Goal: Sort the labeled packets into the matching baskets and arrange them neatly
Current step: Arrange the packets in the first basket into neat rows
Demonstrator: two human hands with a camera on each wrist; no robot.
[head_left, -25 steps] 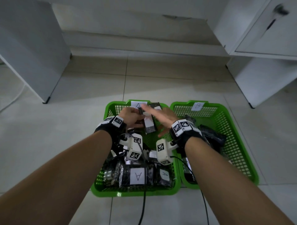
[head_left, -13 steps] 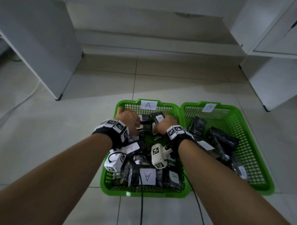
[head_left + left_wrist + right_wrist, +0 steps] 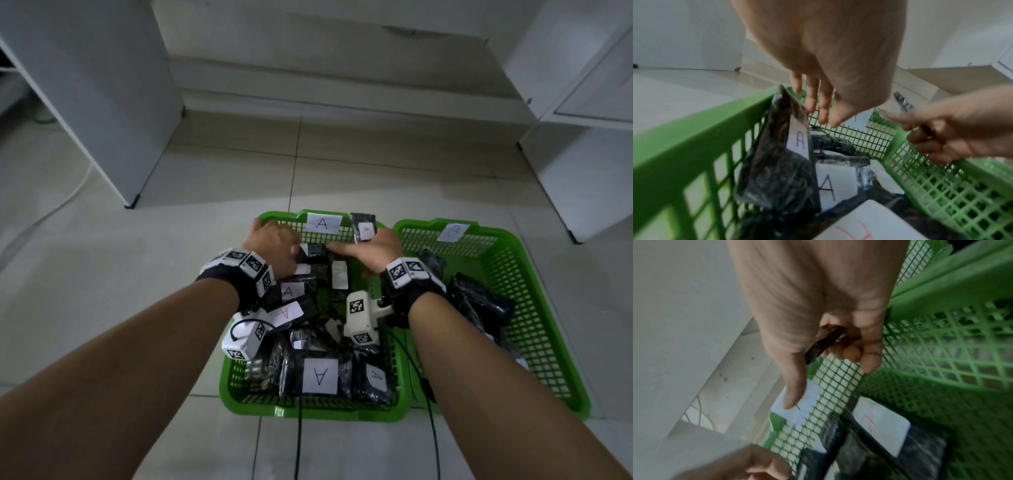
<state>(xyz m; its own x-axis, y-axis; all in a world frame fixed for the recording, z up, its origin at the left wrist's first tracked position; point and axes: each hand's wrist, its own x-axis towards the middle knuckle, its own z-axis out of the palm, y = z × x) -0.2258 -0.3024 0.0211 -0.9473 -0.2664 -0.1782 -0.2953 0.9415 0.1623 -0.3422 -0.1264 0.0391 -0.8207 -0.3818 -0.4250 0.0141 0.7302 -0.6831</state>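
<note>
L of the left hand point(image 3: 274, 246): a white cabinet panel point(image 3: 92, 96) stands on the tiled floor point(image 3: 102, 257), with a pale cable point(image 3: 68, 195) trailing past its foot.

The left hand sits over the far-left corner of basket A point(image 3: 239, 377), a green mesh basket w/ a paper tag "A" point(image 3: 323, 223) clipped on its far wall. In the left wrist view the fingers point(image 3: 812, 95) hang straight and relaxed, tips at the top edge of a dark packet point(image 3: 777, 162) that leans upright against the basket's L wall; nothing gripped. Whether they touch the packet, can't tell.

Below and btwn both wrists, basket A is packed w/ black packets bearing white "A" labels; one big label point(image 3: 320, 375) faces up near the front wall, closer to the person than either hand.

The right hand point(image 3: 376, 250) is at the far-right corner of basket A, by the rim shared w/ the next basket. It grips a black packet w/ small label point(image 3: 363, 226), upright, poking above the basket's far wall. Right wrist view: three fingers curled round the packet's lower end point(image 3: 824, 340), index finger stretched out.

R of the right hand: basket B point(image 3: 534, 308), same green mesh, tag "B" point(image 3: 454, 232) on its far wall, a few black packets point(image 3: 479, 305) lying inside, just beside the right wrist. Beyond it, another white cabinet point(image 3: 582, 154).
</note>
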